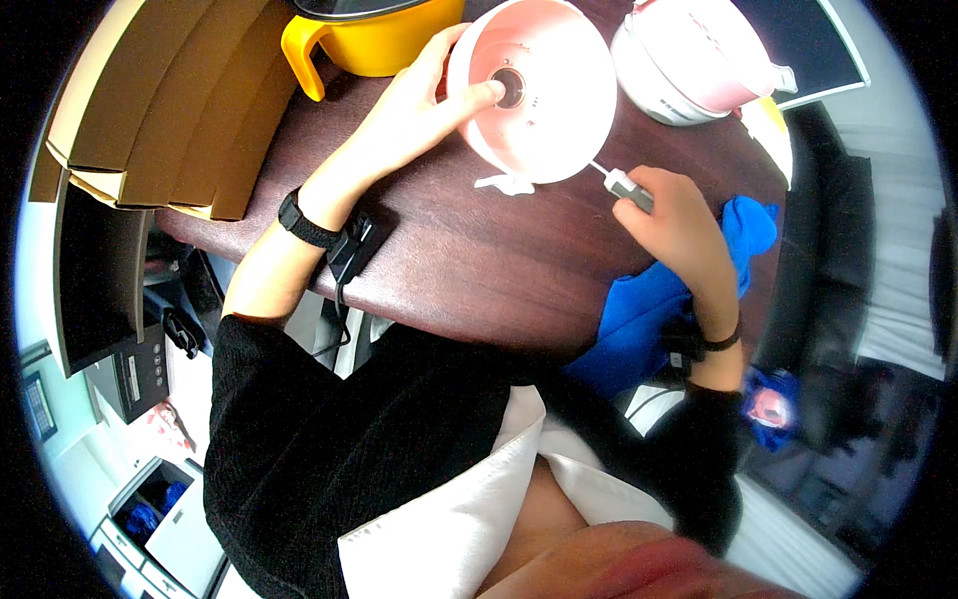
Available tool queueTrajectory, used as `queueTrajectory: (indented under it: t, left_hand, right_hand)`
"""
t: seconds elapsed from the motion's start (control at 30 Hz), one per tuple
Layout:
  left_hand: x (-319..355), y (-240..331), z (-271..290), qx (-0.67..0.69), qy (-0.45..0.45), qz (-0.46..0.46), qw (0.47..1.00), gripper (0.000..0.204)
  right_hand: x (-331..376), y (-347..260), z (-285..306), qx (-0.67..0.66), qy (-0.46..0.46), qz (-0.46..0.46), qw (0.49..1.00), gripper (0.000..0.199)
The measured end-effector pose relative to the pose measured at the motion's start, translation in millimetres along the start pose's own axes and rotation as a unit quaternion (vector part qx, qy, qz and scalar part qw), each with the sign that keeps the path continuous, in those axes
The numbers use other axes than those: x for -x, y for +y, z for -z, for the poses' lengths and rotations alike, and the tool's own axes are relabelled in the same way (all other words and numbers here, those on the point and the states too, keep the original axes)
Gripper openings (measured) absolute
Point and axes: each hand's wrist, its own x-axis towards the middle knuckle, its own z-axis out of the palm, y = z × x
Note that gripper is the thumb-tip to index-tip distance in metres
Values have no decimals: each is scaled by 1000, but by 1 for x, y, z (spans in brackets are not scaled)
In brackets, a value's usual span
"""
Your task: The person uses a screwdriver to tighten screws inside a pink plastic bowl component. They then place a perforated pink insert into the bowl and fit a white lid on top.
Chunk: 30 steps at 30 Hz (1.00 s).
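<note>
A pink round bowl-shaped shell point(564, 110) is tilted with its inside facing me, a dark round hole near its middle. My left hand point(424, 105) grips its left side, the thumb reaching inside to the hole and the other fingers hidden behind the wall. My right hand point(674, 215) is closed round the grey and white handle of a screwdriver point(629, 188). Its thin shaft points up and left to the shell's lower right edge; the tip is out of sight. A small white piece point(507, 184) shows at the shell's bottom edge.
A pink and white appliance point(689, 60) stands at the far right of the dark wooden table point(469, 270). To the far left are a yellow pot point(374, 45) with a handle and brown cardboard boxes point(180, 100). A blue cloth point(639, 309) lies under my right forearm.
</note>
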Motion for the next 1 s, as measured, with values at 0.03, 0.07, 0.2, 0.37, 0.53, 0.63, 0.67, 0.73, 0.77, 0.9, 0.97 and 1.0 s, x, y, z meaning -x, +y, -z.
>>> queueTrajectory:
  t: [0.03,0.07,0.2,0.37,0.53,0.63,0.67,0.73,0.77,0.9,0.97,1.0]
  left_hand:
    - [0,1,-1,-3,1,-1,1000,63]
    - [1,1,0,-8,3,0,1000,63]
    - [1,-4,2,7,-4,4,1000,62]
    - [1,-3,2,9,-2,1,1000,62]
    - [1,-2,1,-11,-4,-1,1000,63]
    - [2,-2,1,-19,-2,-1,1000,63]
    - [2,-1,1,-21,-1,0,1000,63]
    - [2,0,0,-13,-1,-1,1000,64]
    - [2,1,1,-9,-2,-3,1000,64]
    - [0,0,1,-11,-6,-7,1000,64]
    - [1,-1,1,-16,-5,-2,1000,64]
    - [2,-2,1,-15,-4,-5,1000,64]
  right_hand:
    - [1,-1,2,-1,0,-4,1000,23]
    - [2,-1,2,-4,0,-6,1000,23]
    - [4,-5,9,-15,12,-15,1000,23]
    - [0,-2,5,-10,-6,-2,1000,24]
    - [-4,0,1,28,-17,9,999,26]
    - [-2,-5,5,19,0,2,1000,27]
    - [-1,-6,6,13,7,-2,1000,27]
    - [-1,-7,8,16,-8,2,1000,27]
    - [-1,-8,8,18,-14,4,1000,27]
    - [-4,-5,1,31,-28,2,999,27]
    - [-2,-5,3,49,-15,11,999,27]
    - [-1,-5,3,41,-5,11,999,27]
